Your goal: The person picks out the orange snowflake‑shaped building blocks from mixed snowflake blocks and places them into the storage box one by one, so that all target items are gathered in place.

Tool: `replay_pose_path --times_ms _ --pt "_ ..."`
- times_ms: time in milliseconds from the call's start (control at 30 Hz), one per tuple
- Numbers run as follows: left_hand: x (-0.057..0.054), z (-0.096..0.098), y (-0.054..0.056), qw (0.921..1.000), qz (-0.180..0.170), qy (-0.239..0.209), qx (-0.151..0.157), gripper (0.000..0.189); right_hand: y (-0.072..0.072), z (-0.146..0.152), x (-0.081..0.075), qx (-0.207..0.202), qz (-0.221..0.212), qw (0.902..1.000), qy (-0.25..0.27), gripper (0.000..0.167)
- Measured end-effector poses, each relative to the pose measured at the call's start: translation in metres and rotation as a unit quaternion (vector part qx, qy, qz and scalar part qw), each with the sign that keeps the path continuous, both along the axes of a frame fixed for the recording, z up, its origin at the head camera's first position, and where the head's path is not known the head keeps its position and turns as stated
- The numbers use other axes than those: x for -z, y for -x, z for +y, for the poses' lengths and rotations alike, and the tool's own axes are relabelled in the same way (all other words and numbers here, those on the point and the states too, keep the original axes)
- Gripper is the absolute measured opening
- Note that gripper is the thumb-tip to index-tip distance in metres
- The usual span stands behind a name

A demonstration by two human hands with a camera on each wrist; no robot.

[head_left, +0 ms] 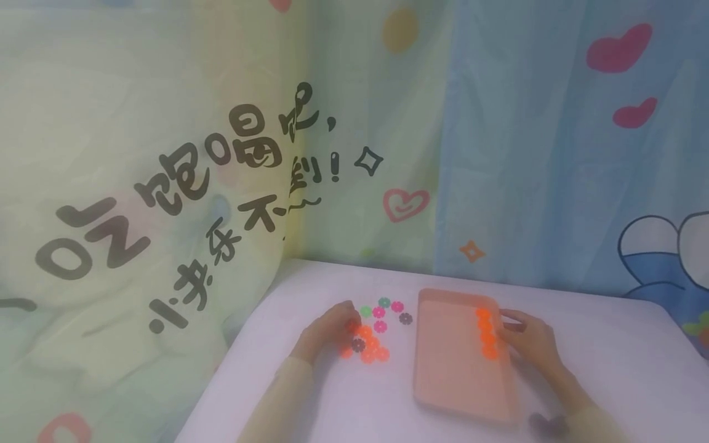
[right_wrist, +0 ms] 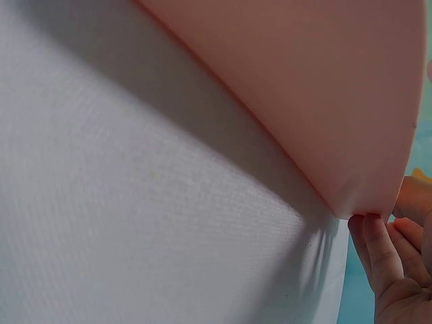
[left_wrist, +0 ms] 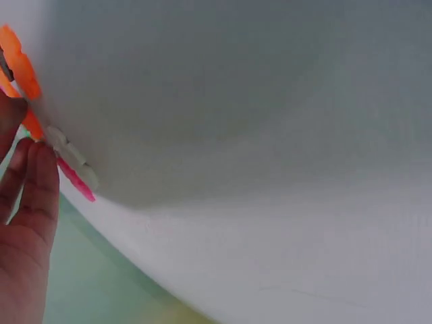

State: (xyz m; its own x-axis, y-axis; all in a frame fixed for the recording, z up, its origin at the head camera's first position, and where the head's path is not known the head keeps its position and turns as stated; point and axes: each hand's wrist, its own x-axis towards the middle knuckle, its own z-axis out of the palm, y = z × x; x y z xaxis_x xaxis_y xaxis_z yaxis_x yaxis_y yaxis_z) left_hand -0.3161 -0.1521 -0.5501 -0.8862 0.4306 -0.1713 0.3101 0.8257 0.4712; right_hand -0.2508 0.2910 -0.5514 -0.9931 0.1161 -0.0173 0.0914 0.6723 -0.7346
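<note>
On the left of the white table, my left hand (head_left: 334,325) pinches an orange flower-shaped piece (left_wrist: 32,125) between thumb and fingertips. Close beside that hand lies a loose pile of orange flower pieces (head_left: 370,347), with a dark one (head_left: 359,345) on top. Pink pieces (head_left: 379,327), green ones (head_left: 384,303) and another dark piece (head_left: 406,319) are scattered just beyond. My right hand (head_left: 530,338) grips the right rim of a pink rectangular tray (head_left: 448,369), its fingers against the outside in the right wrist view. Inside, along that side, runs a column of orange flower pieces (head_left: 487,335).
A white cloth (head_left: 332,406) covers the table. Printed curtains (head_left: 365,123) hang close behind its far edge and along the left side. Something small and dark (head_left: 547,424) shows beneath the right forearm, near the tray's lower right corner.
</note>
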Motion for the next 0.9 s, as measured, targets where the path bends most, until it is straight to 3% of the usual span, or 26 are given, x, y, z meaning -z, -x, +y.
replay_pose_path --times_ms 133,267,533,900 --pt "0.001 0.003 -0.002 0.9999 -0.003 -0.002 -0.01 0.05 -0.001 0.0 0.0 -0.002 0.003 1.0 0.001 0.065" --pt "-0.005 0.004 -0.009 0.9992 -0.014 -0.022 -0.031 0.06 0.001 0.002 0.003 -0.003 0.003 1.0 0.003 0.064" --pt "-0.013 -0.004 -0.014 0.9987 -0.017 -0.044 -0.022 0.044 0.003 0.004 0.007 -0.003 0.004 1.0 0.0 0.063" --pt "-0.016 -0.003 -0.009 0.9984 0.007 -0.056 -0.009 0.037 0.0 0.0 -0.001 -0.005 0.004 1.0 -0.002 0.062"
